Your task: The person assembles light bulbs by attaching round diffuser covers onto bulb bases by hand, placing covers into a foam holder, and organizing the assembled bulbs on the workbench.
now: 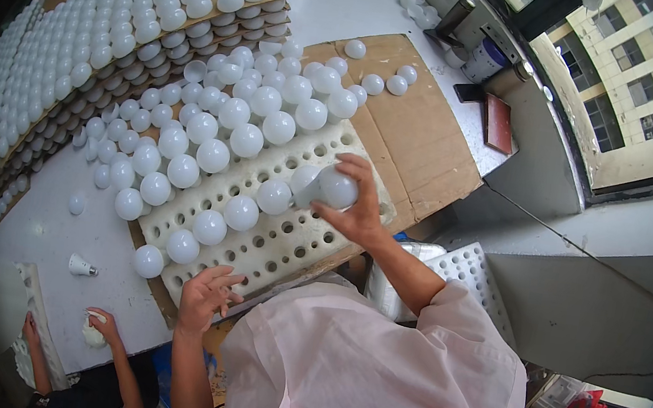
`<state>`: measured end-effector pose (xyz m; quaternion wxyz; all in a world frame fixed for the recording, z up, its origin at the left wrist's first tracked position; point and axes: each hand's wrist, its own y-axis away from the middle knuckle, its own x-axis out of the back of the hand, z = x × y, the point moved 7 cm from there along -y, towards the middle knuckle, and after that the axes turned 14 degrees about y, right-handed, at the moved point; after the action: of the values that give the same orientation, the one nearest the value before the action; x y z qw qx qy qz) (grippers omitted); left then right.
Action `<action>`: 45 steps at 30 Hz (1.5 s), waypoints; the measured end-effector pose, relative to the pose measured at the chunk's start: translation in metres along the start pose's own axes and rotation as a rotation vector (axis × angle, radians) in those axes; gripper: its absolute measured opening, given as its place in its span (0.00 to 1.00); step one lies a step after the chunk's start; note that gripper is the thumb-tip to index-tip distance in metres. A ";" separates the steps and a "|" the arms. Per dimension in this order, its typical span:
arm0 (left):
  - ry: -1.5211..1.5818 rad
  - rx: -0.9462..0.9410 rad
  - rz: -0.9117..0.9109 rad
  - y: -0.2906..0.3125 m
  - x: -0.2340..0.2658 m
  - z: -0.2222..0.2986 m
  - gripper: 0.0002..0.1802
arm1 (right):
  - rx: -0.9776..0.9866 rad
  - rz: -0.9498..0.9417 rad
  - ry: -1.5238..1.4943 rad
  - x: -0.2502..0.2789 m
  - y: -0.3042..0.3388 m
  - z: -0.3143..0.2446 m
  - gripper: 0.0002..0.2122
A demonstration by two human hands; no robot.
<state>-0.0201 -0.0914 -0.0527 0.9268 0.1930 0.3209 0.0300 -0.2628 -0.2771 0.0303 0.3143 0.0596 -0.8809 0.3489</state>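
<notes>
Reference landmark: the white foam tray (286, 250), perforated with rows of round holes.

Far left of the tray stand stacked boards (167, 38) loaded with white domes. Nearer, left of the tray, a bulb with a metal base (83, 266) lies on its side on the pale tabletop (43, 238). Below that bulb, left of the tray's near corner, a co-worker's hand (104, 324) grips a white piece (94, 334).

The left hand (209, 296) is at the tray's near-left corner, fingers loosely spread; contact with the foam cannot be determined. A row of white domes (210, 227) runs along the middle of the tray, and many loose domes (246, 140) crowd its far side.

The right hand (355, 208) is over the tray's right-hand portion, thumb and fingers pinching a white dome (339, 187); whether this dome touches the foam cannot be determined.

Flattened cardboard (415, 145) extends beyond the tray's right end. Further right of the tray are a lidded tub (484, 61) and a reddish-brown notebook (498, 124). A second perforated tray (478, 277) stands right of the first.
</notes>
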 end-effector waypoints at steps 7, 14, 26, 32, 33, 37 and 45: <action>-0.037 0.034 0.082 -0.044 -0.031 -0.011 0.21 | -0.010 -0.397 0.267 -0.039 0.006 0.099 0.32; -0.044 -0.037 0.429 0.005 0.012 -0.023 0.19 | -0.205 -0.345 0.014 -0.004 -0.048 0.173 0.34; -0.187 0.008 0.912 0.083 0.056 -0.043 0.17 | -0.422 -0.618 0.845 -0.011 -0.122 0.556 0.29; -0.171 0.083 1.134 0.117 0.047 -0.049 0.17 | -0.121 -0.426 0.392 -0.085 -0.093 0.388 0.22; -0.189 0.087 1.145 0.118 0.047 -0.043 0.16 | -0.110 -0.364 0.422 -0.086 -0.087 0.374 0.23; -0.130 0.104 1.088 0.080 0.066 -0.039 0.17 | -0.169 -0.297 0.350 -0.039 -0.062 0.388 0.26; -0.229 -0.118 1.240 0.100 0.146 0.012 0.18 | -0.405 -0.406 0.804 -0.040 -0.032 0.352 0.37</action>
<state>0.1099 0.0227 -0.0916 0.7747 0.2937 0.0461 0.5581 -0.4011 -0.5353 -0.1715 0.6961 0.0283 -0.7107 0.0978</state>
